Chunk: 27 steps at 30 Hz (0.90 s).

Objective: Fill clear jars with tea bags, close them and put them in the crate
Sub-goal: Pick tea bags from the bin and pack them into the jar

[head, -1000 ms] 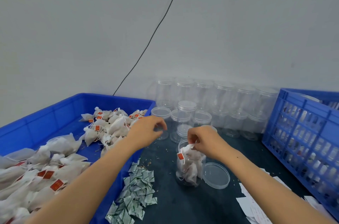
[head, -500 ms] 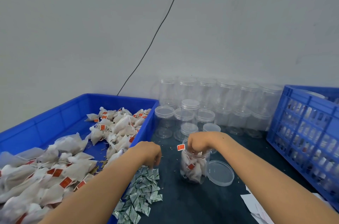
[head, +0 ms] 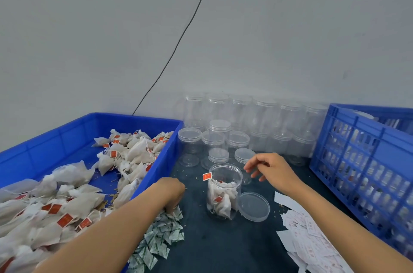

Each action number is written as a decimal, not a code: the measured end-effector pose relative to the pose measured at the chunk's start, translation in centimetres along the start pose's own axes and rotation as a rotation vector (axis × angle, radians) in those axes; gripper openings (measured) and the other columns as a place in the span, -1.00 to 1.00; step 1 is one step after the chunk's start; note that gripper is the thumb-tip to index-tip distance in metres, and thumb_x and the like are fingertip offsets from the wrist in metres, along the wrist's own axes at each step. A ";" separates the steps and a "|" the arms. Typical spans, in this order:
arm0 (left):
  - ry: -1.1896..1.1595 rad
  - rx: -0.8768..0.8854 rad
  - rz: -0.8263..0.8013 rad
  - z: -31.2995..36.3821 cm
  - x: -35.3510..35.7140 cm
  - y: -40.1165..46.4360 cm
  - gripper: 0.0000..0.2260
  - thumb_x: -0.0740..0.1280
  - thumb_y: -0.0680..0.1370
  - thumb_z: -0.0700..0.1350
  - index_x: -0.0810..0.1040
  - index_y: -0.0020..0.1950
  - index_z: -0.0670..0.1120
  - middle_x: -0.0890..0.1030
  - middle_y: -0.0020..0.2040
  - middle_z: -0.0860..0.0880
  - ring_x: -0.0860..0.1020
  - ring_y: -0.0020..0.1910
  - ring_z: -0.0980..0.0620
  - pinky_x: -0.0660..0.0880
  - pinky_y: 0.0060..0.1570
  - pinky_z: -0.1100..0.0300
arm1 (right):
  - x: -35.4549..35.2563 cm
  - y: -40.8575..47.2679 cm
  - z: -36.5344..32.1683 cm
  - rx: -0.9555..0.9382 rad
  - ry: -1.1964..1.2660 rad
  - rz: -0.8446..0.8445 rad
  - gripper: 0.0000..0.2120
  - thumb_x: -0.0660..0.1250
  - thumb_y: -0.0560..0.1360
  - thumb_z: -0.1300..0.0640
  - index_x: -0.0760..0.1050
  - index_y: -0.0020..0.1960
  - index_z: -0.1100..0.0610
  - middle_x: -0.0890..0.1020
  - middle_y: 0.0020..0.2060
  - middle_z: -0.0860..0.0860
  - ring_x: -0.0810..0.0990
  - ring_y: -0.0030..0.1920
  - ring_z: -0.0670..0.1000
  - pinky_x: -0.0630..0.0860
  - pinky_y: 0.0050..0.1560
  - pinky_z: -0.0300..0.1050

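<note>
Jar [head: 224,192] of tea bags stands upright and uncapped on our tabletop [head: 223,246], its lid [head: 253,206] touching its right side, nearest our empty, loosely spread right hand [head: 271,171], while our left hand [head: 171,192] grips green sachets [head: 159,239].

Open jar [head: 224,192] of tea bags [head: 220,200] on the dark table
It stood upright, partly filled; one red tag [head: 207,176] hung over its rim; its clear lid [head: 254,206] leaned against its right side; the blue crate [head: 362,161] stood far right.
</note>
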State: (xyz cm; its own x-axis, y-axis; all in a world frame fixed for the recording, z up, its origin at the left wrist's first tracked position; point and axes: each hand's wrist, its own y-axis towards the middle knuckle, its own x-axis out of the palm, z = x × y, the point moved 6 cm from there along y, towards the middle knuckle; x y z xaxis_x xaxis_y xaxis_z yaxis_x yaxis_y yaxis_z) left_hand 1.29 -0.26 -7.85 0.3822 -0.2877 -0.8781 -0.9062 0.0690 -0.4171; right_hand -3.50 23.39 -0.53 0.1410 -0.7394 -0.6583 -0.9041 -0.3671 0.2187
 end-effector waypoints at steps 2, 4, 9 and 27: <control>-0.046 0.002 0.003 -0.2 -0.2 -0.1 -0.74 0.48 0.46 -0.19 0.64 0.13 -0.21 0.62 -0.15 -0.04 0.50 -0.20 -0.04 0.51 -0.02 0.07 | -0.5 -0.4 0.8 0.025 0.022 0.016 -0.60 0.11 0.54 0.44 0.62 -0.18 0.09 0.69 -0.22 -0.05 0.66 -0.25 -0.08 0.52 -0.30 -0.32; -0.115 -0.020 0.028 -0.6 -0.6 -0.3 -0.75 0.51 0.44 -0.19 0.65 0.10 -0.20 0.67 0.03 -0.10 0.52 -0.20 -0.01 0.46 -0.08 0.13 | -1.1 -0.8 1.6 0.049 0.046 0.031 -0.60 0.11 0.53 0.44 0.63 -0.18 0.10 0.69 -0.24 -0.05 0.66 -0.25 -0.07 0.53 -0.30 -0.30; -0.317 -0.103 0.451 -2.6 -6.1 -1.9 -0.87 0.42 0.50 -0.16 0.62 0.03 -0.13 0.63 0.01 -0.04 0.59 0.05 -0.03 0.44 -0.04 0.20 | -3.0 -1.6 3.6 0.107 0.095 0.044 -0.60 0.10 0.51 0.46 0.64 -0.15 0.14 0.70 -0.23 0.00 0.67 -0.24 -0.04 0.57 -0.25 -0.23; -0.882 -0.083 0.625 -0.3 -7.2 -0.1 -0.88 0.22 0.64 0.00 0.44 0.03 -0.05 0.63 -0.01 -0.02 0.59 -0.05 0.02 0.52 -0.01 0.11 | -4.6 -3.2 7.0 0.213 0.228 0.068 -0.63 0.10 0.51 0.47 0.64 -0.14 0.20 0.70 -0.24 0.07 0.64 -0.28 -0.06 0.55 -0.27 -0.23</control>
State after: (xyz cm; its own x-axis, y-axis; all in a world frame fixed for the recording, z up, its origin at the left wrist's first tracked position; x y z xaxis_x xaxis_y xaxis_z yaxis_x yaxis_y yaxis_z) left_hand -1.45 1.54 -1.37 -0.1866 0.5663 -0.8028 -0.9824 -0.1097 0.1509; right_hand -4.09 31.96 -3.22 0.1421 -0.8745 -0.4637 -0.9754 -0.2035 0.0848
